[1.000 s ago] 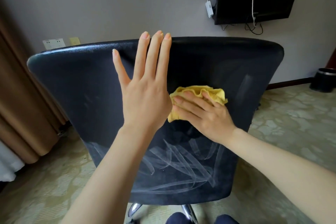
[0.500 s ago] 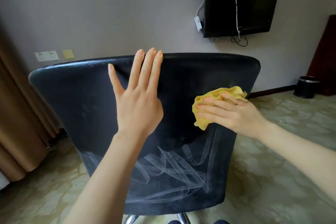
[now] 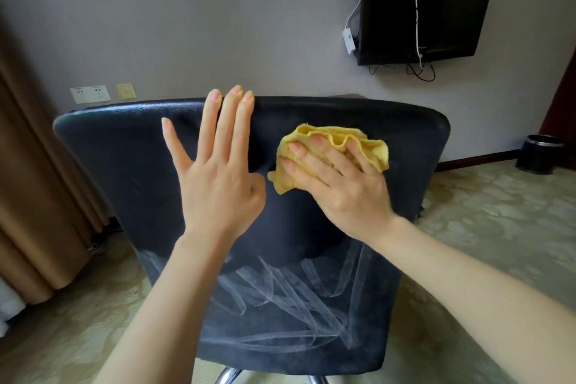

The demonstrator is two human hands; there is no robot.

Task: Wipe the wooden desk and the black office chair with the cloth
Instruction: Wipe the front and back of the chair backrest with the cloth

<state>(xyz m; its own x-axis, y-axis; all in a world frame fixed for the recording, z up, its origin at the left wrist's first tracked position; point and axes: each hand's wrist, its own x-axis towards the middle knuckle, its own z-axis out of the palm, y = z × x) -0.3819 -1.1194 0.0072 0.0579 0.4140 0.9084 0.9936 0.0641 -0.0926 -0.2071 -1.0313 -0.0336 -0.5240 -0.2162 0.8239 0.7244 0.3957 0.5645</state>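
Observation:
The back of the black office chair [image 3: 124, 171] fills the middle of the view, with pale wipe streaks across its lower half. My left hand [image 3: 218, 178] lies flat on the backrest with straight fingers, fingertips at the top edge. My right hand [image 3: 339, 184] presses a bunched yellow cloth [image 3: 374, 146] against the upper right part of the backrest, fingers spread over it. The wooden desk is out of view.
A black wall-mounted screen [image 3: 420, 3] with dangling cables hangs on the grey wall at upper right. A dark bin [image 3: 539, 157] stands on the patterned carpet at far right. Brown curtains [image 3: 34, 196] hang at the left. Wall sockets [image 3: 90, 93] sit behind the chair.
My right hand has slid the cloth up and back toward the middle of the backrest's upper part, after swinging right. My left hand stays flat on the chair.

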